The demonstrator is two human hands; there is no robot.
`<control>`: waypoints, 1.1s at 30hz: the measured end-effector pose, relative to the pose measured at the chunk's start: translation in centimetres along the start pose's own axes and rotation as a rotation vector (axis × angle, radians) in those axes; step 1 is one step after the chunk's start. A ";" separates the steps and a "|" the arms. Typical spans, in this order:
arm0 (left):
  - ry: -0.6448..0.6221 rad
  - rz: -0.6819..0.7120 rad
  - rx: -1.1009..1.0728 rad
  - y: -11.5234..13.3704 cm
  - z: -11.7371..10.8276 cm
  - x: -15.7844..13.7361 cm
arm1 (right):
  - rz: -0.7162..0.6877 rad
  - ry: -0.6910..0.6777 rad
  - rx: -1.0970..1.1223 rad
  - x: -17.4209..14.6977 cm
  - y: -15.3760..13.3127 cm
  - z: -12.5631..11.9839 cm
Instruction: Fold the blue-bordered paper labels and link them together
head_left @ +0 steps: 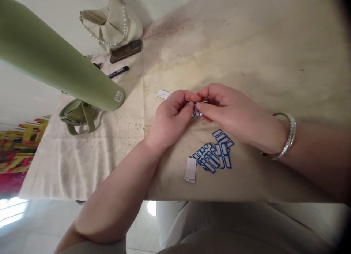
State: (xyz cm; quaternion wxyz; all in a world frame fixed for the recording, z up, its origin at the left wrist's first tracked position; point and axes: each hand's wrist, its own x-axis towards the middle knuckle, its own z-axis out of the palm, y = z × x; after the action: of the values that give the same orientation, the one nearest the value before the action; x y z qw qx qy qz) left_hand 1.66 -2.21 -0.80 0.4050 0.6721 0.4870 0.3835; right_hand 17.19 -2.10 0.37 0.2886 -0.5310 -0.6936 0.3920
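Between both hands is a small white sticker label piece with blue borders (pixel 196 112). My left hand (pixel 174 116) pinches its left part with thumb and forefinger. On its right part, the thumb and fingers of my right hand (pixel 223 107) are closed, and the fingertips of the two hands nearly meet. My fingers cover much of the piece. Just below, a loose pile of similar blue-bordered labels (pixel 212 157) lies on the cloth. A white paper slip (pixel 190 170) with handwriting touches the pile's left side. Another white slip (pixel 163 94) lies beyond my left hand.
A tall green bottle (pixel 63 60) stands at the left, beside a green lid with a loop (pixel 78 116). Farther back are a black marker (pixel 119 71), a phone (pixel 126 51) and a cream bag with a pearl strap (pixel 109 23). A beige cloth (pixel 260 71) covers the table.
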 end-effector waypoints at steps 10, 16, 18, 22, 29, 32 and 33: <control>-0.007 0.028 0.065 0.1 0.0 -0.2 | 0.034 0.015 0.043 0.0 -0.2 0.1; -0.020 0.055 0.097 0.2 0.0 -0.2 | 0.017 0.004 0.021 -0.1 -0.4 0.0; -0.013 0.055 0.113 0.1 0.0 -0.2 | 0.004 0.003 0.014 -0.1 -0.3 0.0; -0.008 0.072 0.131 0.1 0.1 -0.3 | -0.026 -0.001 0.006 0.0 0.0 0.2; -0.013 0.097 0.176 0.1 0.1 -0.3 | -0.039 -0.006 -0.031 0.0 0.1 0.2; -0.022 0.093 0.181 0.2 0.1 -0.4 | -0.042 -0.001 -0.040 0.0 0.1 0.3; -0.032 0.092 0.179 0.2 0.1 -0.5 | -0.044 -0.002 -0.037 0.0 0.1 0.3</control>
State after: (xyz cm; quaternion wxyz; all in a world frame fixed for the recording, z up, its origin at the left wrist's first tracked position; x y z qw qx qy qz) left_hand 1.75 -2.72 -0.73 0.3327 0.7334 0.4814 0.3461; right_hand 17.03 -2.18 0.14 0.2865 -0.5205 -0.7124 0.3735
